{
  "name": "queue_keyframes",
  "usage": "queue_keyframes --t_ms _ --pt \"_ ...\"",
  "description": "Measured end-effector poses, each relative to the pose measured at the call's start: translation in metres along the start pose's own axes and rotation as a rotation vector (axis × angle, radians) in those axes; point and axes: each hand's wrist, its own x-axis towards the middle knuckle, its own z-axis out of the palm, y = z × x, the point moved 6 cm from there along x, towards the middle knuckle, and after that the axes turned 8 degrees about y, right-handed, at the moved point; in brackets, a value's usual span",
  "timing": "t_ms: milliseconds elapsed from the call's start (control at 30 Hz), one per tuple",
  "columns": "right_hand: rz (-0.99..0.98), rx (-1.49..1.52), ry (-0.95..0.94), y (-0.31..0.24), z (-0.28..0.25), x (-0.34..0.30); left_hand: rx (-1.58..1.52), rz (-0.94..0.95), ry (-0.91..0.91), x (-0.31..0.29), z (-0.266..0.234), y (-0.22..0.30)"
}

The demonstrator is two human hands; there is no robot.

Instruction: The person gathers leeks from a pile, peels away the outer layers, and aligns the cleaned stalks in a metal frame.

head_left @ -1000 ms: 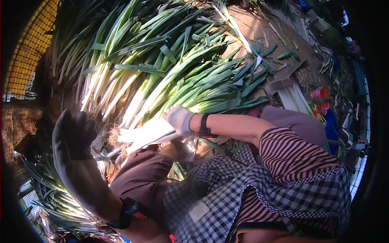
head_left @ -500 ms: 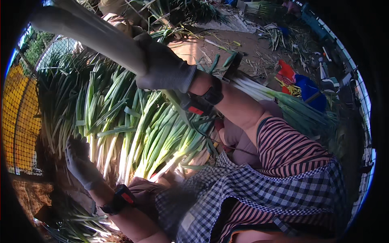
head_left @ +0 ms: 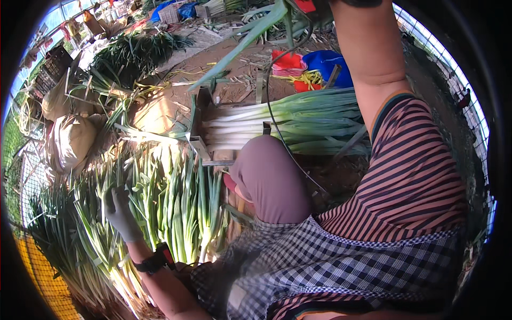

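My left hand (head_left: pixel 122 217), in a grey glove, is over the upright bunches of long green onions (head_left: pixel 176 194) at the left. Its fingers are stretched upward and a little apart, against the leaves, with nothing visibly held. My right forearm (head_left: pixel 370 48) reaches up past the top edge, so that hand is out of sight. Beside its wrist, long green onion leaves (head_left: pixel 250 40) hang down from the top edge. Beyond my knee, a row of green onions (head_left: pixel 282 120) lies sideways in a metal frame (head_left: pixel 198 120), white stalks left and green leaves right.
A blue and red bag (head_left: pixel 325 66) with yellow ties lies behind the frame. Pale cloth bundles (head_left: pixel 72 141) and a dark heap of green onions (head_left: pixel 133 56) stand at the far left. A thin dark cord (head_left: pixel 285 144) hangs across the frame. Loose leaves litter the ground.
My right hand, which gripped a thick white green onion stalk, has risen out of view at the top. My view has swung right, showing the metal frame. My left hand now appears higher, among the leaves.
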Motion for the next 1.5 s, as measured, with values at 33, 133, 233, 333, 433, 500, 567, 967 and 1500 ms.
queue_keyframes --t_ms 33,133,233,333,433,500,567,967,1500 --pt "-0.026 -0.079 -0.064 0.007 -0.005 -0.012 0.002 0.045 -0.081 -0.004 0.031 -0.005" --pt "-0.025 -0.210 -0.164 -0.034 0.023 -0.099 0.111 0.316 -0.283 -0.026 0.079 -0.094" --pt "-0.007 -0.313 -0.412 -0.036 0.033 -0.161 0.338 0.618 -0.508 -0.058 0.167 -0.084" --pt "0.002 -0.528 -0.647 -0.032 0.039 -0.215 0.279 0.723 -0.655 -0.069 0.250 -0.093" --pt "0.079 -0.559 -0.841 -0.027 0.045 -0.262 0.364 0.910 -0.659 -0.094 0.324 -0.119" --pt "0.130 -0.473 -1.046 -0.030 0.050 -0.288 0.497 0.865 -0.710 -0.111 0.359 -0.140" --pt "0.130 -0.476 -1.221 -0.046 0.054 -0.309 0.543 0.730 -0.784 -0.132 0.380 -0.157" --pt "0.268 0.239 -1.460 -0.119 0.198 -0.398 0.538 0.777 -0.854 -0.177 0.339 -0.121" --pt "0.550 0.646 -1.394 -0.125 0.261 -0.476 0.744 0.717 -0.938 -0.097 0.360 -0.134"
